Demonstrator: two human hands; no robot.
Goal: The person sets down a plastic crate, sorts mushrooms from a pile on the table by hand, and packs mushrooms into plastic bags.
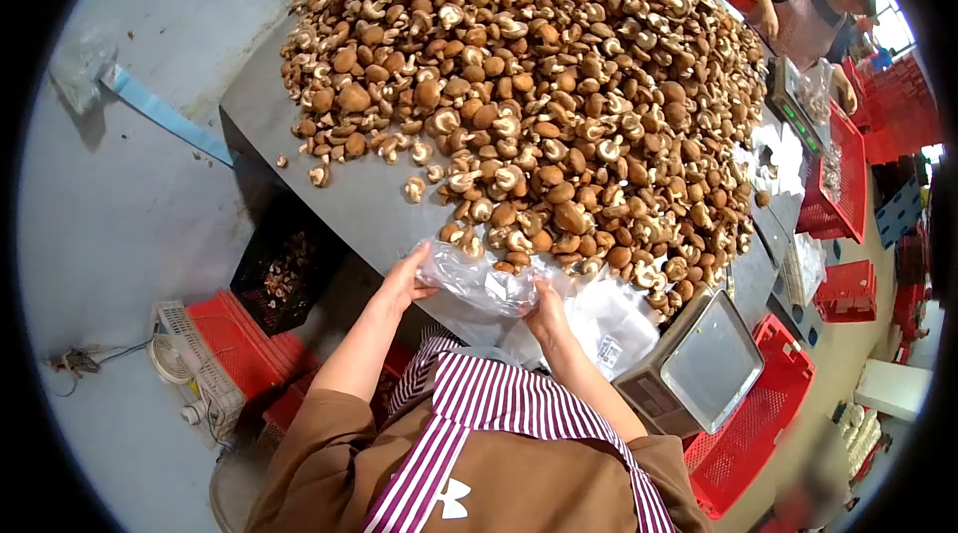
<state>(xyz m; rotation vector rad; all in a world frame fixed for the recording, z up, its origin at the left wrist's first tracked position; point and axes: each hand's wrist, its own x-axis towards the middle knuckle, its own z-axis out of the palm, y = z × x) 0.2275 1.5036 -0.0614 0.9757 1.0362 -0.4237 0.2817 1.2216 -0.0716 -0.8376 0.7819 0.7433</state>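
Observation:
A clear plastic bag is stretched between my two hands at the near edge of the table. My left hand grips its left end, fingers closed on the film. At the other end, my right hand pinches the bag's right side. Just beyond the bag lies a large heap of brown shiitake mushrooms, its nearest ones almost touching the plastic. More clear bags with a printed label lie beside my right hand. Whether anything is inside the held bag is hard to make out.
A scale with a metal tray stands right of the loose bags, a red crate below it. At left are a black crate with mushroom pieces and a red crate. Across the heap, a co-worker stands by another scale.

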